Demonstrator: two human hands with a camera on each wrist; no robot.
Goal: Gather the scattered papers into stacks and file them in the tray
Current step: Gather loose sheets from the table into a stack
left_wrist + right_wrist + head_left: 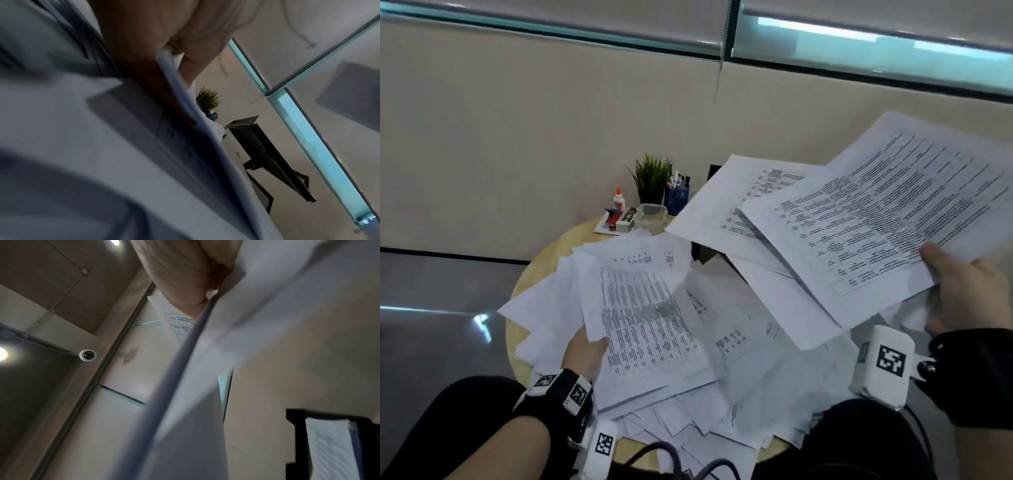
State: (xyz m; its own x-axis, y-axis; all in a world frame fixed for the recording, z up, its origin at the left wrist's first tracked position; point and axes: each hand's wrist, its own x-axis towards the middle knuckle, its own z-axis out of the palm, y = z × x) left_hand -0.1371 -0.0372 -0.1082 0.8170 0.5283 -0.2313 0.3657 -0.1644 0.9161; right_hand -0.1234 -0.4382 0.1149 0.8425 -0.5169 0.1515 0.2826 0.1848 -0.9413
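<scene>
Printed white papers (688, 342) lie scattered in a loose heap over a small round wooden table (541, 260). My right hand (962, 291) holds several sheets (859, 219) fanned out and raised above the table's right side, thumb on top. My left hand (589, 349) grips the left edge of a printed sheet (647, 329) on the heap; in the left wrist view the fingers (144, 40) curl round the paper's edge (179, 91). The black mesh tray (265, 154) stands beyond the papers; in the right wrist view the tray (294, 434) holds some sheets.
At the table's far edge stand a small potted plant (652, 178), a blue pen cup (678, 197), a glue bottle (619, 198), a clear plastic box (652, 214) and a stapler on a pad (616, 219). A beige wall rises behind; grey floor lies left.
</scene>
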